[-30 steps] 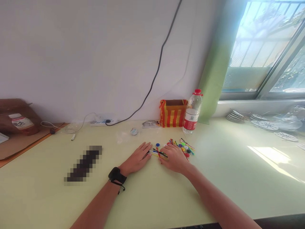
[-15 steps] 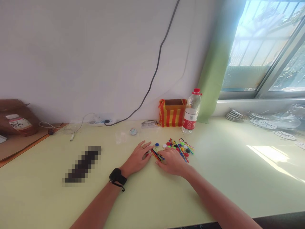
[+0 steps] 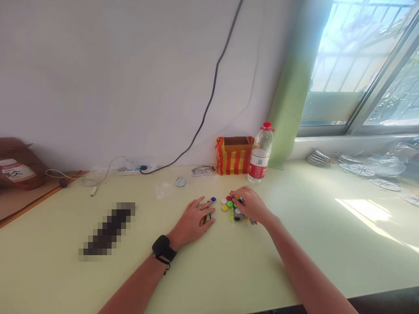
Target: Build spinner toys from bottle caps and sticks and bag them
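My left hand [image 3: 189, 221] rests on the table with its fingers curved over a small bunch of thin coloured sticks [image 3: 208, 216], held between fingers and thumb. A blue disc [image 3: 213, 199] lies just beyond its fingertips. To the right, my right hand [image 3: 252, 205] bends down over a pile of more thin sticks, its fingers closed on some of them; the fingertips are partly hidden. Left of that hand, small round discs lie close together, among them a yellow disc [image 3: 224, 208], a white disc [image 3: 224, 201] and a green disc [image 3: 229, 203].
Behind the pile stand a red-and-yellow striped box [image 3: 234, 157] and a large water bottle [image 3: 259, 155]. A round tin-like item [image 3: 180, 182] and eyeglasses [image 3: 203, 169] lie near the wall. Patterned round pieces [image 3: 356, 168] are at the right, a drink bottle [image 3: 16, 172] at far left.
My right hand has moved right, away from my left hand, onto the pile, uncovering several discs. The sticks that bridged both hands now lie under my left hand, its fingers more curled.
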The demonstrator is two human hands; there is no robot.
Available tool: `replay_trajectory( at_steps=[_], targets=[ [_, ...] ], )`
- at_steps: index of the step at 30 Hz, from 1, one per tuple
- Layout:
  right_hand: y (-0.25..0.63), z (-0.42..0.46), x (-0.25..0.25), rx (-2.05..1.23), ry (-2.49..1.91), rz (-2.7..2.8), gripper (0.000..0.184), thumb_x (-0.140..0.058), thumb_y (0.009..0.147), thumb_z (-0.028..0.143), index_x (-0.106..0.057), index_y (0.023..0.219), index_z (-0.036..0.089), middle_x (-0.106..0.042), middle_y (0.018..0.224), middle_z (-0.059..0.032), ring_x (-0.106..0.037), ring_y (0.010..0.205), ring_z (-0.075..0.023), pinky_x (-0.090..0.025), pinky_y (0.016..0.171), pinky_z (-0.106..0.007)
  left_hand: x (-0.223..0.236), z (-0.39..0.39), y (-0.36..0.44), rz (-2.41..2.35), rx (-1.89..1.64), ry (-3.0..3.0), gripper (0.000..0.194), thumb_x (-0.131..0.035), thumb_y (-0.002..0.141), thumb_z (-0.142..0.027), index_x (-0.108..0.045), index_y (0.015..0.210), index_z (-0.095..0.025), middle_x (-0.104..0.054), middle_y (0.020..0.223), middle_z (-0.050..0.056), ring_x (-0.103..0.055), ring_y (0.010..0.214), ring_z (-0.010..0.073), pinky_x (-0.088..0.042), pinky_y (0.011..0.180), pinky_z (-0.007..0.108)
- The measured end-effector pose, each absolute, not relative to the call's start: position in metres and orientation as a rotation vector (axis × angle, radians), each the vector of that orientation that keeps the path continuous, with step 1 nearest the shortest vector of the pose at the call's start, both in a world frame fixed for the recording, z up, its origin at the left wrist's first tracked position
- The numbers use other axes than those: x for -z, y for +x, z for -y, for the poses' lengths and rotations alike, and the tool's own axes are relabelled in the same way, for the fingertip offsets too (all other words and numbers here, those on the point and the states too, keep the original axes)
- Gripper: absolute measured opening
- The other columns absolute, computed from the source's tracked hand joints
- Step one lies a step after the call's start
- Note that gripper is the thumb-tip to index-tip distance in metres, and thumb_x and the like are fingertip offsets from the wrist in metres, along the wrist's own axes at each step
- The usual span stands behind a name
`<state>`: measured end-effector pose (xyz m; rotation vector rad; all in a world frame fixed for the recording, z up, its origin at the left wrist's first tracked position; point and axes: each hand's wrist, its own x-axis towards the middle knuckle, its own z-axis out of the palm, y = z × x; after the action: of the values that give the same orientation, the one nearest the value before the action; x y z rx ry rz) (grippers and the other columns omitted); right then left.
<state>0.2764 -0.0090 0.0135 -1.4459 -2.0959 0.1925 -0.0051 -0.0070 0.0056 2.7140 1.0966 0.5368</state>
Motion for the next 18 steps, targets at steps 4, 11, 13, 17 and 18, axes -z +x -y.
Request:
replay_trajectory(
  at_steps=[4,11,13,17,18],
  targets=[
    [0.29,0.006,-0.014,-0.166,-1.476,2.03,0.025,-0.05,0.097,0.021,-0.073,0.108,0.021,-0.075,0.113,-0.0082,-0.062,0.115,-0.0243,-0.047,0.098,-0.037,-0.001,-0.003,-0.014,-1.205,-0.6,2.687,0.044,-0.058,0.097,-0.049,-0.064,0.137,-0.031,-0.058,0.149,0.003,-0.037,0.148,0.0327,-0.036,0.121,0.054],
    [0.333,-0.007,0.001,-0.374,-1.758,1.904,0.042,-0.039,0.104,0.038,-0.061,0.134,0.02,-0.065,0.138,-0.0122,-0.056,0.132,-0.029,-0.045,0.108,-0.042,0.009,-0.013,-0.019,-1.413,-0.647,2.574,0.049,-0.055,0.099,-0.049,-0.057,0.144,-0.03,-0.05,0.157,0.005,-0.036,0.148,0.0333,-0.033,0.121,0.055],
    [0.335,-0.006,0.01,-0.46,-1.762,1.962,0.045,-0.038,0.104,0.041,-0.059,0.137,0.021,-0.062,0.143,-0.0122,-0.055,0.135,-0.0291,-0.045,0.11,-0.041,0.012,-0.013,-0.017,-1.401,-0.637,2.534,0.048,-0.053,0.1,-0.049,-0.057,0.144,-0.03,-0.046,0.159,0.005,-0.036,0.149,0.0324,-0.034,0.121,0.053],
    [0.33,-0.004,0.019,-0.493,-1.741,1.996,0.044,-0.035,0.105,0.042,-0.059,0.136,0.022,-0.061,0.145,-0.0111,-0.052,0.139,-0.0278,-0.043,0.113,-0.04,0.013,-0.015,-0.011,-1.329,-0.709,2.474,0.045,-0.05,0.102,-0.047,-0.057,0.142,-0.028,-0.049,0.156,0.008,-0.038,0.147,0.0296,-0.034,0.122,0.049],
    [0.329,-0.005,0.019,-0.487,-1.742,1.989,0.045,-0.034,0.105,0.043,-0.058,0.136,0.021,-0.061,0.145,-0.0114,-0.052,0.139,-0.0275,-0.043,0.113,-0.04,0.012,-0.017,-0.01,-1.319,-0.741,2.438,0.046,-0.049,0.103,-0.048,-0.057,0.143,-0.027,-0.05,0.153,0.008,-0.04,0.146,0.0285,-0.035,0.122,0.048]
  ],
)
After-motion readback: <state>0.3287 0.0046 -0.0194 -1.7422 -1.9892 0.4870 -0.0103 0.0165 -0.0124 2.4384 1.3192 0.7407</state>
